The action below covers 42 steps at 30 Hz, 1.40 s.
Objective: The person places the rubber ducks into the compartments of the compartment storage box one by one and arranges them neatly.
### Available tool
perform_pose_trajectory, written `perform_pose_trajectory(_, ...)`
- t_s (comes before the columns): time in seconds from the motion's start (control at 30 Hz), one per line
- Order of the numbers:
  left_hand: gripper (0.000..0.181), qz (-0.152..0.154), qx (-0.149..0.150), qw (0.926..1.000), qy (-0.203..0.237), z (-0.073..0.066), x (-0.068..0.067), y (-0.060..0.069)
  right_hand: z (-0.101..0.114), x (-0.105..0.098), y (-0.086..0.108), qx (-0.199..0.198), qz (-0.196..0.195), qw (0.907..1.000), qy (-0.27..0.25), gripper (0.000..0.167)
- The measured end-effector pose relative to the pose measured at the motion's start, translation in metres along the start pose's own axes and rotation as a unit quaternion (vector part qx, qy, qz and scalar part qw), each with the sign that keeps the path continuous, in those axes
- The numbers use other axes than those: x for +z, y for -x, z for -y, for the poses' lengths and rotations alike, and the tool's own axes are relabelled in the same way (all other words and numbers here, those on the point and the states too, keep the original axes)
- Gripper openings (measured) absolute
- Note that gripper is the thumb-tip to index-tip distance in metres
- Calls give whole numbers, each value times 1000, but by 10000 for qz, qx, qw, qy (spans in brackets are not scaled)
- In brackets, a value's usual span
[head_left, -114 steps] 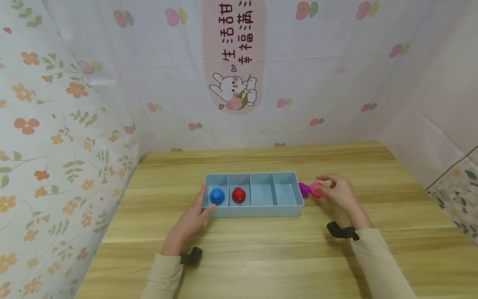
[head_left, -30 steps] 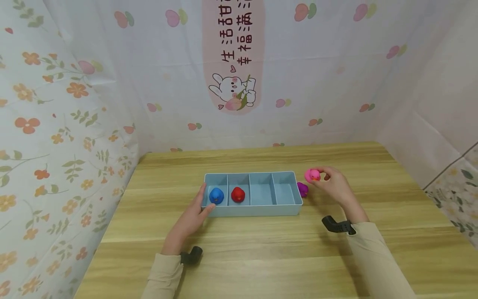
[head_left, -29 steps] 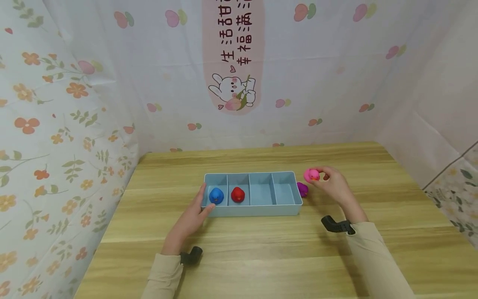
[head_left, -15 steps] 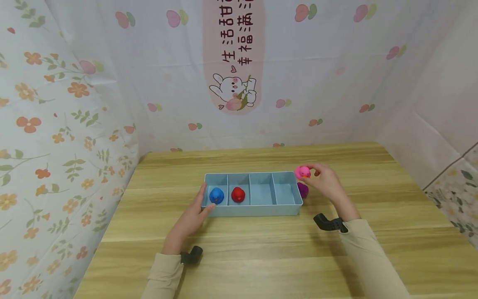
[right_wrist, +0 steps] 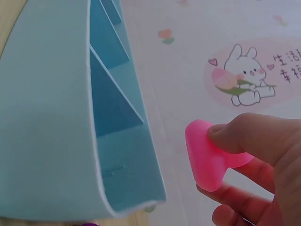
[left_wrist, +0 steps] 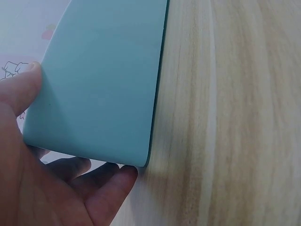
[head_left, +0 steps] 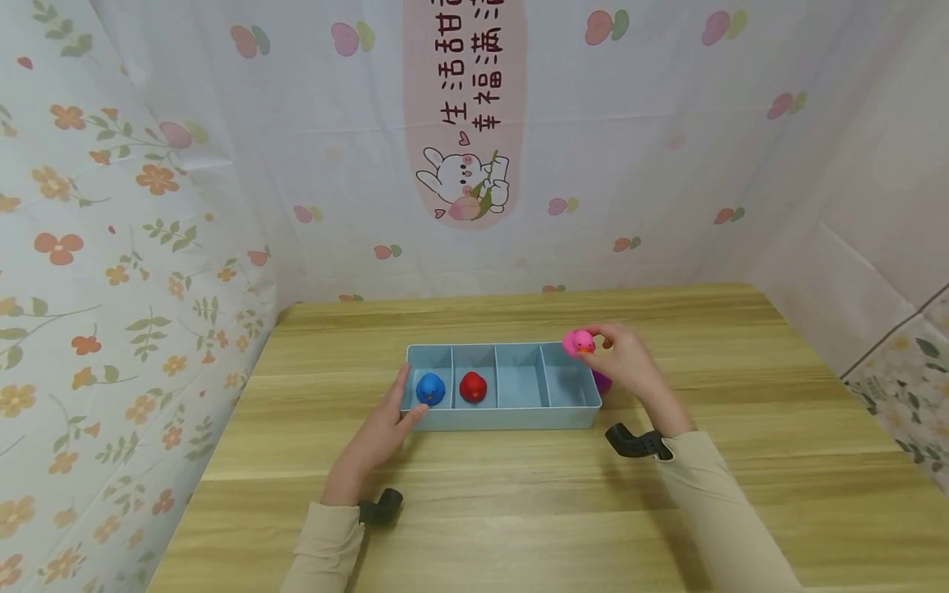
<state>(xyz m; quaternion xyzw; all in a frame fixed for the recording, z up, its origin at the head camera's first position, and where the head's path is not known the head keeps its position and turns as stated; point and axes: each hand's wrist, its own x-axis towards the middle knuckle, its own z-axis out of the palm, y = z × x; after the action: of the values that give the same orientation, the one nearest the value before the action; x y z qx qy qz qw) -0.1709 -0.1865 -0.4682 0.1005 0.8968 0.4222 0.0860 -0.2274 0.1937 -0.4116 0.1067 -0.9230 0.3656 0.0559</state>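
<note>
I have the right hand (head_left: 626, 357) pinching a pink toy duck (head_left: 578, 343) between thumb and fingers, held up in the air with its orange beak towards me. In the head view the duck overlaps the back rim of a pale blue tray (head_left: 504, 419), at its rightmost compartment; my right wrist view shows it apart from the tray's walls.

The tray lies on the wood-grain counter (head_left: 474, 502), its long sides roughly parallel to the counter's back edge. It has four compartments in a row: a blue duck (head_left: 431, 389) sits in the leftmost, nearest the counter's left edge, and a red duck (head_left: 473, 387) in the second. A purple toy (head_left: 602, 381) lies just beside the tray's right end, on the side of the counter's right edge, and I see only part of it past the tray and the right hand.

The left hand (head_left: 381, 430) is spread round the tray's front left corner, thumb at the front rim and fingers along the left end, as both the head and left wrist views show me. Each wrist bears a black mount (head_left: 638, 442) below a beige sleeve (head_left: 722, 502). Behind the counter's back edge hangs a white cloth (head_left: 334, 165) printed with tulips and a rabbit.
</note>
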Motion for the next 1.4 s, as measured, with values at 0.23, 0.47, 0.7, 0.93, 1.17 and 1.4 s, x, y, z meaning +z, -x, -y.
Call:
perform_pose_trajectory(0.23, 79, 2, -12, 10000, -11, 0, 0, 0, 7, 7, -1, -120, 6, 9999, -1, 40)
perform_pose_trajectory(0.47, 79, -3, 13, 10000, -5, 0, 0, 0, 14, 19, -1, -423, 114, 9988, -202, 35)
perform_pose_trajectory(0.7, 79, -21, 61, 10000, -40, 1, 0, -1, 22, 32, -1, -365, 359, 9982, -317, 35)
perform_pose_trajectory(0.93, 78, -24, 82, 10000, -28, 1, 0, 0, 30, 44, -3, -550, 465, 9974, 47, 35)
perform_pose_trajectory(1.17, 80, -19, 40, 10000, -43, 1, 0, 0, 38, 54, -4, -662, 571, 9947, 548, 31)
perform_pose_trajectory(1.4, 79, -51, 143, 9999, -20, 2, 0, 0, 35, 67, -5, -1004, 644, 9860, 1164, 31)
